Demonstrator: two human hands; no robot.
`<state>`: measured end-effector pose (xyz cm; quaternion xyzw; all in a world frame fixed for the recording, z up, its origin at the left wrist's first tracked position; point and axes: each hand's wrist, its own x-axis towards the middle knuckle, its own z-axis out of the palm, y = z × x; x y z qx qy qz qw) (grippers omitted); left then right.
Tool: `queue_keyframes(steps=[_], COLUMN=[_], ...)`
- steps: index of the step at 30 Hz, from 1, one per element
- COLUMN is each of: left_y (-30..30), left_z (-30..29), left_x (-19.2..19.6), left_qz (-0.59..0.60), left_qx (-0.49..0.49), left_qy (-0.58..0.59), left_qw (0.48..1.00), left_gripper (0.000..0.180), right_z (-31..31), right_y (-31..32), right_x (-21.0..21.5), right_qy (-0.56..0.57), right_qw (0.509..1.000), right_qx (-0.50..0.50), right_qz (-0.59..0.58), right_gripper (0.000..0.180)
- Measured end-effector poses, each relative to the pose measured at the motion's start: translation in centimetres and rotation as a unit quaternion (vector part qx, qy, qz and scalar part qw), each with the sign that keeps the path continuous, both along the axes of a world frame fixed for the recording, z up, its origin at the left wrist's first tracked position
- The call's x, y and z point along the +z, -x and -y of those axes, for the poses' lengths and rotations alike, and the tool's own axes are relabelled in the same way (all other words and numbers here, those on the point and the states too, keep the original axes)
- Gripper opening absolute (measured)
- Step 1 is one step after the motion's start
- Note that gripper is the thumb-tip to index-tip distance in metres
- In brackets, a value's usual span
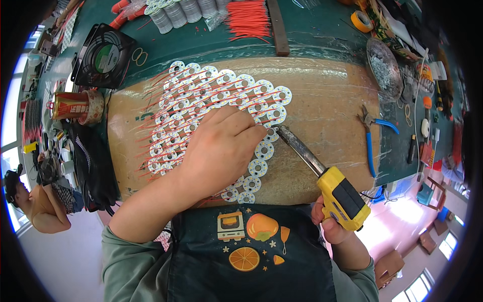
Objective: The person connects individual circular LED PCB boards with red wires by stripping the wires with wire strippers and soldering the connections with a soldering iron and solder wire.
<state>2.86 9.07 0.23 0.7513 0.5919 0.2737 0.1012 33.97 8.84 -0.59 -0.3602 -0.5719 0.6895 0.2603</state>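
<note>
- Pressing down: your left hand (221, 146) lies flat, fingers spread, on the sheet of white round boards (221, 90) with red leads, on the brown pad (327, 100) of the bench (312, 35).
- Your right hand (329, 221) is clamped on the yellow grip of the soldering iron (322, 173); its tip sits at a board just beside your left fingertips.
- Hands apart.
- Blue pliers (371, 138) lie right of the pad; black fan (103, 55) at far left; red wire bundle (246, 20) at top.
</note>
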Motion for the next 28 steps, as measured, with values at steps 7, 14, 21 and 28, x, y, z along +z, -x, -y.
queue_keyframes(steps=[7,14,21,28], left_y=[-0.1,-0.2,0.0,2.0], left_z=[0.1,0.0,-0.1,-2.5], left_x=[0.1,0.0,0.4,2.6], left_qz=[-0.005,-0.018,-0.018,-0.054], left_qx=[0.005,0.005,-0.005,-0.024], left_qy=[0.004,0.001,0.016,0.002], left_qw=[1.0,1.0,1.0,0.998], left_gripper=[0.023,0.022,0.02,0.021], right_z=[0.2,0.2,-0.1,-2.2], right_y=[-0.5,-0.1,0.2,1.0], right_x=[-0.4,0.0,0.5,0.6], right_qy=[-0.017,0.027,0.09,0.078], right_qw=[1.0,0.999,0.992,0.985], right_qx=[0.012,-0.016,-0.059,-0.122], right_qz=[0.021,0.009,-0.066,-0.093], right_gripper=[0.034,0.027,0.068,0.082])
